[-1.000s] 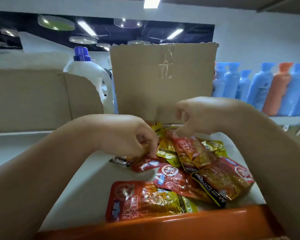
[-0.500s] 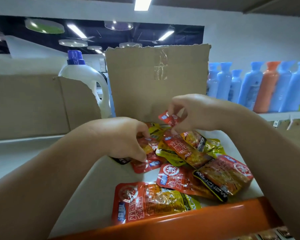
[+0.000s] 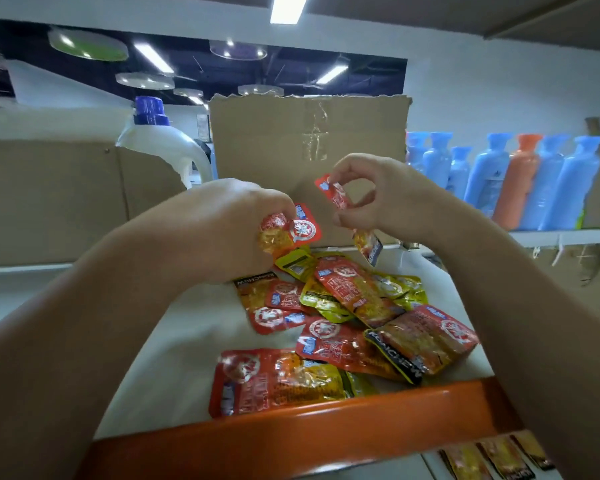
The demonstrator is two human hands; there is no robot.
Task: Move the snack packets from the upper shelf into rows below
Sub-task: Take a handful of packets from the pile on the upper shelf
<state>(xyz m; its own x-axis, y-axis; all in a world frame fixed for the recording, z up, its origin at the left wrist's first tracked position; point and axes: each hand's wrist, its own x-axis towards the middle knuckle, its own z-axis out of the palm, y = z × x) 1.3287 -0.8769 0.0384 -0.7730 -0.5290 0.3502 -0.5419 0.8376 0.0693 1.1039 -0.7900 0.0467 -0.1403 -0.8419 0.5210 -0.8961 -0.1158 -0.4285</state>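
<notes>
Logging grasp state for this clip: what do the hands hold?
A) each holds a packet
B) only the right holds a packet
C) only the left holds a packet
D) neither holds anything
A: the left hand grips a red packet, and the right hand pinches a second packet.

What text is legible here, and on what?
"KONCHEW": black strip, front-right packet.
"KONCHEW", upside down: black strip, left-edge packet.
Characters on the nearest red packet: too blurred to read.
Unreadable: red packet in left hand, hanging packet in right hand.
Also unreadable: bottle labels.
</notes>
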